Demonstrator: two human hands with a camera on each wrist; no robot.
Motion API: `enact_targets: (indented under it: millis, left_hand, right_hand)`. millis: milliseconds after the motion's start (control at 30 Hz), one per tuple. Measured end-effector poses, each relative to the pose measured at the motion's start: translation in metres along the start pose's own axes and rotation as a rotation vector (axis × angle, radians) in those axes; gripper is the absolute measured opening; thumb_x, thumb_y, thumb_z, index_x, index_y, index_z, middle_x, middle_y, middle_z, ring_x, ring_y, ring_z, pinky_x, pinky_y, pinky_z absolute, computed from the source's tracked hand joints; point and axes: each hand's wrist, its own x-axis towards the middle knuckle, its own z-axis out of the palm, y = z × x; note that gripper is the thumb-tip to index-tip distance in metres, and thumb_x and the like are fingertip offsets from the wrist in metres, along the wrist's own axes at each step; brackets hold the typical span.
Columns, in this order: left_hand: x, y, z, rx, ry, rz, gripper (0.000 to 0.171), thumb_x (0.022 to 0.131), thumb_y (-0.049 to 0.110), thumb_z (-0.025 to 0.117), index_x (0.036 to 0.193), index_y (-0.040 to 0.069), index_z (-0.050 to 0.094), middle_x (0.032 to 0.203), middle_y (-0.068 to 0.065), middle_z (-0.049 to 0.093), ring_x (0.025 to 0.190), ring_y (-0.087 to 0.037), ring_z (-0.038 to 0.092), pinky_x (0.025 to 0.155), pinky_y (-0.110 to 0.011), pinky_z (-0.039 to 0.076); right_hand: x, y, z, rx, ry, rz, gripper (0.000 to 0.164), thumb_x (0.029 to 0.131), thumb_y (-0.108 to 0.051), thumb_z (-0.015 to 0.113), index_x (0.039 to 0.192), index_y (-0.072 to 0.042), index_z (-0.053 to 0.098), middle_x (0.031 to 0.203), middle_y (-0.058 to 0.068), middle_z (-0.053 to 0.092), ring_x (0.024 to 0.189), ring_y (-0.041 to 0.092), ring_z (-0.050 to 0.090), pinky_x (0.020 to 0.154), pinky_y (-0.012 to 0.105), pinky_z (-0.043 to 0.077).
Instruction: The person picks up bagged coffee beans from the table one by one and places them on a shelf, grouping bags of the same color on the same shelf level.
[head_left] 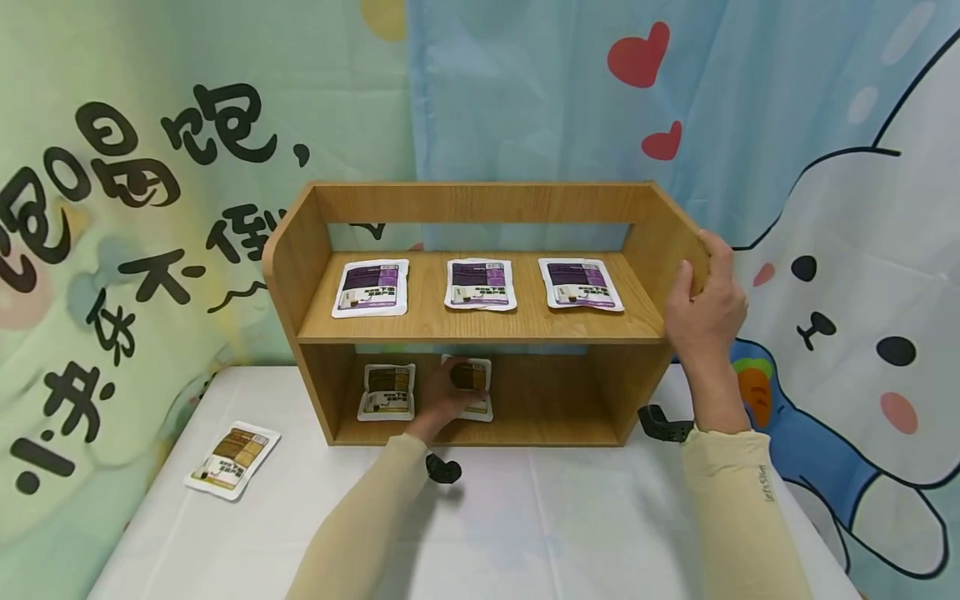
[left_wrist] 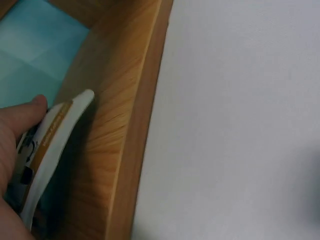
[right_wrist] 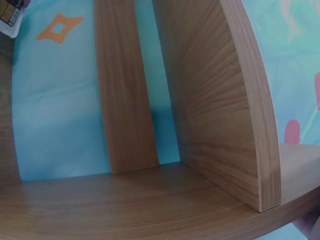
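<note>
A two-tier wooden shelf rack stands on the white table. On its lower tier, my left hand holds a brown-and-white pouch by its edges; in the left wrist view that pouch leans at a tilt over the wood. To its left sits a similar brown pouch. My right hand grips the rack's right side panel, thumb on the outer face and the other fingers at the back edge. The right wrist view shows mainly the rack's boards, with a little of that hand at the edge.
Three purple-and-white pouches lie in a row on the upper tier: left, middle and right. Another brown pouch lies on the table left of the rack. Printed cloth hangs behind.
</note>
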Motion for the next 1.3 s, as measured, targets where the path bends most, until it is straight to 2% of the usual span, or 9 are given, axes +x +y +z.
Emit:
enact_targets:
  millis: [233, 467, 700, 1033, 1300]
  left_hand:
    - [-0.005, -0.003, 0.008, 0.030, 0.018, -0.015, 0.072, 0.075, 0.019, 0.084, 0.137, 0.011, 0.050, 0.137, -0.015, 0.050, 0.126, -0.031, 0.045, 0.102, -0.045, 0.038]
    - [-0.010, -0.005, 0.012, 0.163, 0.010, -0.036, 0.075, 0.076, 0.035, 0.082, 0.142, 0.018, 0.049, 0.151, -0.023, 0.024, 0.136, -0.043, 0.024, 0.104, -0.053, 0.032]
    - [-0.009, -0.008, 0.014, 0.195, 0.008, -0.066, 0.077, 0.079, 0.040, 0.078, 0.145, 0.021, 0.044, 0.154, -0.023, 0.018, 0.140, -0.049, 0.007, 0.105, -0.062, 0.025]
    - [-0.005, -0.013, 0.018, 0.206, 0.014, -0.084, 0.079, 0.080, 0.044, 0.076, 0.148, 0.025, 0.041, 0.155, -0.021, 0.015, 0.141, -0.046, 0.004, 0.106, -0.062, 0.021]
    - [-0.006, -0.012, 0.018, 0.164, 0.065, -0.015, 0.068, 0.083, 0.038, 0.076, 0.142, 0.019, 0.049, 0.151, -0.022, 0.022, 0.138, -0.047, 0.008, 0.105, -0.064, 0.021]
  right_hand:
    - [-0.001, -0.002, 0.000, 0.009, -0.004, 0.001, 0.038, 0.101, -0.027, 0.049, 0.138, -0.018, 0.047, 0.117, 0.021, 0.063, 0.094, 0.041, 0.064, 0.073, 0.054, 0.052]
    - [-0.001, -0.002, 0.000, 0.005, 0.006, -0.001, 0.037, 0.101, -0.027, 0.048, 0.137, -0.018, 0.047, 0.116, 0.021, 0.064, 0.090, 0.042, 0.065, 0.071, 0.054, 0.051]
    - [0.000, -0.003, 0.001, 0.009, 0.005, -0.003, 0.037, 0.101, -0.028, 0.048, 0.137, -0.019, 0.047, 0.116, 0.021, 0.064, 0.093, 0.041, 0.065, 0.072, 0.055, 0.052]
    - [0.000, -0.004, 0.001, 0.009, 0.004, -0.007, 0.037, 0.101, -0.026, 0.049, 0.137, -0.018, 0.047, 0.116, 0.021, 0.064, 0.091, 0.041, 0.065, 0.071, 0.054, 0.051]
    - [-0.001, -0.002, -0.001, 0.004, 0.008, -0.003, 0.037, 0.101, -0.027, 0.049, 0.137, -0.018, 0.047, 0.114, 0.022, 0.064, 0.090, 0.041, 0.065, 0.070, 0.054, 0.051]
